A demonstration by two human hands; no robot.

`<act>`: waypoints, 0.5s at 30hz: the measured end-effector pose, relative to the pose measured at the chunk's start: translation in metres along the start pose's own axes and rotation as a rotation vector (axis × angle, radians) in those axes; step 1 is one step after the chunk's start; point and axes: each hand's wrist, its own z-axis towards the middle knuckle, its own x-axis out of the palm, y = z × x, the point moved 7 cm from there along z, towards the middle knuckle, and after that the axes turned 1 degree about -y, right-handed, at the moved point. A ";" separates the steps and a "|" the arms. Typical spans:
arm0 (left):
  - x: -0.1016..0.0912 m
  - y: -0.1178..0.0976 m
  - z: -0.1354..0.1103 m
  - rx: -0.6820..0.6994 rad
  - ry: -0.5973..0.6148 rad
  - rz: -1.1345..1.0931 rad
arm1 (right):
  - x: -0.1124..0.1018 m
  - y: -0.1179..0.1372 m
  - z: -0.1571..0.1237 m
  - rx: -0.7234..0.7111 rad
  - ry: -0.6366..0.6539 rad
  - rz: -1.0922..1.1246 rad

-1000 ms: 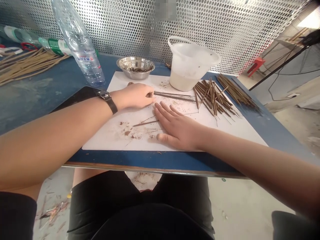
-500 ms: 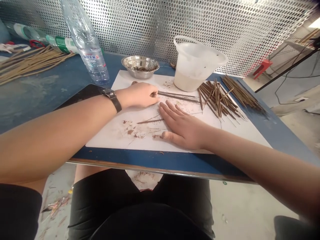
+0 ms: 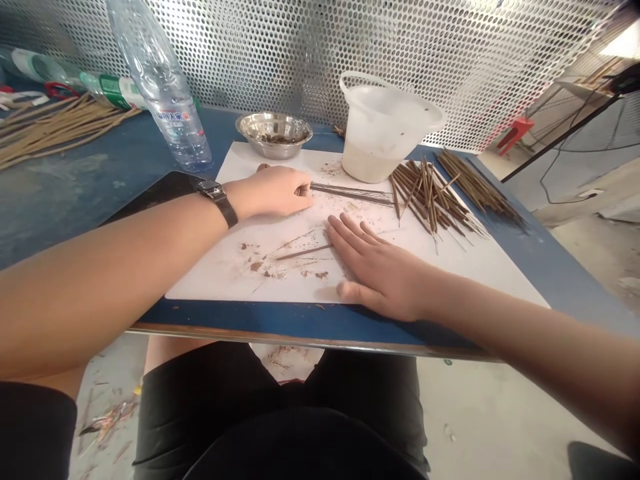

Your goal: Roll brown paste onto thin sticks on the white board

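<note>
My left hand (image 3: pixel 275 191), with a watch on its wrist, is closed near the middle of the white board (image 3: pixel 200 283). Thin dark sticks (image 3: pixel 353 192) stick out from its curled fingers to the right. A brown lump (image 3: pixel 263 167) partly shows behind that hand. My right hand (image 3: pixel 383 270) lies flat, fingers stretched, over a brown paste-coated stick (image 3: pixel 305 253); the stick's tapered left end shows and the rest is under the palm. Brown crumbs (image 3: pixel 257 266) and a few fine bare sticks lie beside it.
A steel bowl (image 3: pixel 274 133) with dark bits and a white plastic bucket (image 3: pixel 373 127) stand behind. Coated sticks (image 3: pixel 430 193) pile up at right, more sticks (image 3: pixel 480 187) beyond. A plastic bottle (image 3: pixel 173 120) leans left, near long tan strands (image 3: pixel 65 130). Perforated metal backs the table.
My right hand has slid toward me and slightly right across the board, with the coated stick turning under it. My left hand stays in place on the thin sticks.
</note>
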 end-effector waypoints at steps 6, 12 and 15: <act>-0.003 -0.005 -0.005 -0.009 0.016 0.011 | -0.002 -0.016 0.033 0.012 -0.044 0.004; -0.005 -0.010 -0.011 0.025 0.029 0.004 | 0.001 0.001 -0.022 -0.041 -0.042 -0.024; -0.005 -0.011 -0.011 0.035 0.028 0.003 | 0.002 0.001 -0.029 -0.044 -0.040 -0.036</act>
